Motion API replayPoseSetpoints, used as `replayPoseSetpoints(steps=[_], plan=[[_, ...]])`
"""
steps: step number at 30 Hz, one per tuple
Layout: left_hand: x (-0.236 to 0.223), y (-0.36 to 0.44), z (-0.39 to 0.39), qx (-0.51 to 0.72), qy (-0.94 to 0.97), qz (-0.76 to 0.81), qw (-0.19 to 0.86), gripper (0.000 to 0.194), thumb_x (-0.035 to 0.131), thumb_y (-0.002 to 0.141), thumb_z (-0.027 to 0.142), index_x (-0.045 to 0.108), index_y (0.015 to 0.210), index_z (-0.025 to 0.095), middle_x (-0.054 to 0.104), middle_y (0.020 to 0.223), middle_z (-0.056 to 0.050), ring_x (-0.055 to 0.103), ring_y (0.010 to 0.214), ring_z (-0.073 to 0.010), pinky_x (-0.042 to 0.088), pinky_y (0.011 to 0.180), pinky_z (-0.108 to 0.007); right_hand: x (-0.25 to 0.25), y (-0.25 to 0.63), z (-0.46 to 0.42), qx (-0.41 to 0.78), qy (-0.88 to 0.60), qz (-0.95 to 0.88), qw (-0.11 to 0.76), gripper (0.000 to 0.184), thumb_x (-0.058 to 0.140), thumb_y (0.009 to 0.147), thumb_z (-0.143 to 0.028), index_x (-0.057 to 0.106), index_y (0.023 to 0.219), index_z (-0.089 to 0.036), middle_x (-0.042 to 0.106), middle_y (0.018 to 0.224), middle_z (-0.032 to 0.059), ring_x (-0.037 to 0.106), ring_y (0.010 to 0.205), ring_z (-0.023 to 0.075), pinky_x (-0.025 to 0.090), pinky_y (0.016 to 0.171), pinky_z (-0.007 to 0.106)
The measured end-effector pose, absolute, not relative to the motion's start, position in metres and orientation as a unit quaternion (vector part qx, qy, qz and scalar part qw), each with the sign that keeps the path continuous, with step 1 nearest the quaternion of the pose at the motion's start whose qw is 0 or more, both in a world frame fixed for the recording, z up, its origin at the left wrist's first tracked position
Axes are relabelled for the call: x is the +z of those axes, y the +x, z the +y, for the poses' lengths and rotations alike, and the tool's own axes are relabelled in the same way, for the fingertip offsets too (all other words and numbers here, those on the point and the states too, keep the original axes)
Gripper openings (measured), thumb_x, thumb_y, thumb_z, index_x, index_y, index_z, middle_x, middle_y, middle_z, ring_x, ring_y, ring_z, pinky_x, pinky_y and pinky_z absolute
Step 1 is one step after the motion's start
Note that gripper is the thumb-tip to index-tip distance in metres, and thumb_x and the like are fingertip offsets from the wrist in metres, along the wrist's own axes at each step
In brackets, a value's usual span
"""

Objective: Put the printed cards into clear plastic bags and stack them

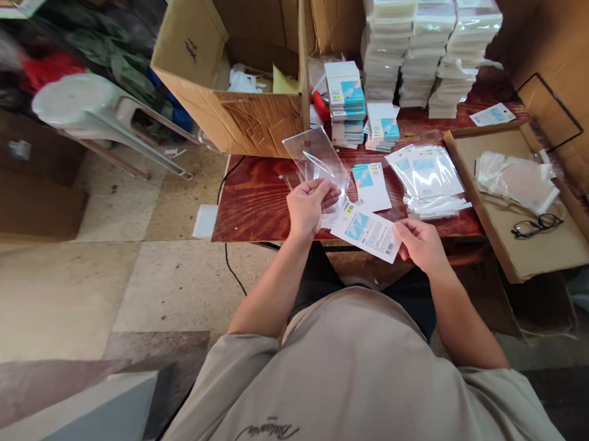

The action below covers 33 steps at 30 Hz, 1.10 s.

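Observation:
My left hand (311,205) pinches a clear plastic sleeve (318,157) that stands up from its fingers over the table. In my right hand (419,243) is the right end of a printed card (368,233), white with blue pictures and a barcode. The card's left end lies close to the sleeve by my left hand; I cannot tell whether it is inside. Just behind, loose cards (374,187) rest on the table. To their right is a pile of filled clear packets (429,175).
An open cardboard box (241,121) stands at the back left. Stacked cards (343,94) and tall stacks of clear sleeves (387,46) line the back of the red-brown table (255,208). A shallow cardboard tray (531,258) on the right holds sleeves and eyeglasses (537,225). A white stool (82,104) stands left.

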State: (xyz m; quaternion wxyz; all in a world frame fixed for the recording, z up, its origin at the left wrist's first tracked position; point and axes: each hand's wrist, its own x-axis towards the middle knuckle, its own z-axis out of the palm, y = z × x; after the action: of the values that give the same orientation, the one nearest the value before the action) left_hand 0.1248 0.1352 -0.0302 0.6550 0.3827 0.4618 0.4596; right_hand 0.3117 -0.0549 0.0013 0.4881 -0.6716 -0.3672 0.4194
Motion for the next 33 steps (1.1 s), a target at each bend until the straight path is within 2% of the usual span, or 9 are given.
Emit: replayPoseSetpoints(steps=[4, 9, 16, 24, 27, 29, 31, 33], plan=[[-0.028, 0.132, 0.120, 0.461, 0.369, 0.438, 0.678, 0.024, 0.087, 0.087, 0.030, 0.069, 0.092, 0.016, 0.078, 0.088, -0.007, 0.080, 0.082, -0.0196, 0.068, 0.080, -0.035, 0.001, 0.314, -0.052, 0.377, -0.706, -0.359, 0.480, 0.047, 0.072, 0.089, -0.065, 0.071, 0.083, -0.019, 0.060, 0.052, -0.0009, 0.048, 0.038, 0.0120, 0.032, 0.038, 0.024], [-0.027, 0.131, 0.111, 0.443, 0.370, 0.414, 0.704, 0.020, 0.085, 0.088, 0.027, 0.071, 0.094, 0.014, 0.079, 0.088, -0.007, 0.081, 0.086, -0.0194, 0.069, 0.086, -0.034, -0.002, 0.318, -0.048, 0.321, -0.710, -0.353, 0.518, 0.042, 0.070, 0.093, -0.059, 0.071, 0.084, -0.019, 0.058, 0.051, -0.0014, 0.049, 0.040, 0.0125, 0.034, 0.040, 0.025], [-0.025, 0.122, 0.117, 0.438, 0.375, 0.426, 0.697, 0.031, 0.091, 0.085, 0.034, 0.069, 0.096, 0.015, 0.078, 0.088, -0.007, 0.082, 0.084, -0.0211, 0.070, 0.084, -0.037, -0.012, 0.324, -0.051, 0.366, -0.693, -0.363, 0.504, 0.044, 0.073, 0.091, -0.062, 0.071, 0.084, -0.019, 0.059, 0.054, -0.0015, 0.046, 0.039, 0.0108, 0.030, 0.038, 0.024], [-0.029, 0.124, 0.114, 0.414, 0.384, 0.426, 0.707, 0.028, 0.088, 0.086, 0.031, 0.067, 0.096, 0.016, 0.080, 0.093, -0.010, 0.082, 0.086, -0.0220, 0.070, 0.081, -0.037, -0.010, 0.319, -0.048, 0.357, -0.706, -0.346, 0.503, 0.040, 0.074, 0.089, -0.057, 0.073, 0.082, -0.018, 0.059, 0.053, 0.0003, 0.046, 0.040, 0.0119, 0.031, 0.038, 0.026], [-0.028, 0.120, 0.117, 0.415, 0.394, 0.418, 0.705, 0.032, 0.086, 0.087, 0.030, 0.065, 0.107, 0.016, 0.080, 0.092, -0.008, 0.082, 0.086, -0.0231, 0.070, 0.080, -0.037, -0.005, 0.335, -0.051, 0.290, -0.721, -0.317, 0.544, 0.038, 0.074, 0.089, -0.056, 0.073, 0.085, -0.018, 0.068, 0.068, 0.0036, 0.056, 0.051, 0.0140, 0.042, 0.043, 0.025], [-0.025, 0.116, 0.121, 0.411, 0.406, 0.410, 0.705, 0.043, 0.086, 0.086, 0.028, 0.062, 0.120, 0.018, 0.080, 0.092, -0.007, 0.082, 0.085, -0.0241, 0.070, 0.077, -0.037, -0.002, 0.355, -0.052, 0.198, -0.734, -0.277, 0.587, 0.039, 0.075, 0.088, -0.057, 0.073, 0.087, -0.018, 0.070, 0.072, 0.0037, 0.060, 0.055, 0.0147, 0.046, 0.044, 0.025], [-0.021, 0.112, 0.125, 0.406, 0.420, 0.403, 0.705, 0.054, 0.088, 0.084, 0.027, 0.059, 0.129, 0.020, 0.081, 0.097, -0.006, 0.082, 0.084, -0.0245, 0.069, 0.074, -0.037, 0.002, 0.376, -0.052, 0.099, -0.740, -0.247, 0.617, 0.041, 0.075, 0.087, -0.058, 0.073, 0.087, -0.017, 0.066, 0.065, 0.0014, 0.056, 0.049, 0.0137, 0.043, 0.040, 0.024], [-0.019, 0.111, 0.128, 0.404, 0.428, 0.398, 0.704, 0.053, 0.090, 0.084, 0.032, 0.060, 0.126, 0.021, 0.081, 0.100, -0.007, 0.082, 0.082, -0.0241, 0.069, 0.071, -0.035, 0.006, 0.395, -0.051, 0.038, -0.737, -0.238, 0.632, 0.042, 0.075, 0.088, -0.059, 0.073, 0.089, -0.017, 0.062, 0.059, -0.0006, 0.052, 0.043, 0.0129, 0.040, 0.037, 0.024]])
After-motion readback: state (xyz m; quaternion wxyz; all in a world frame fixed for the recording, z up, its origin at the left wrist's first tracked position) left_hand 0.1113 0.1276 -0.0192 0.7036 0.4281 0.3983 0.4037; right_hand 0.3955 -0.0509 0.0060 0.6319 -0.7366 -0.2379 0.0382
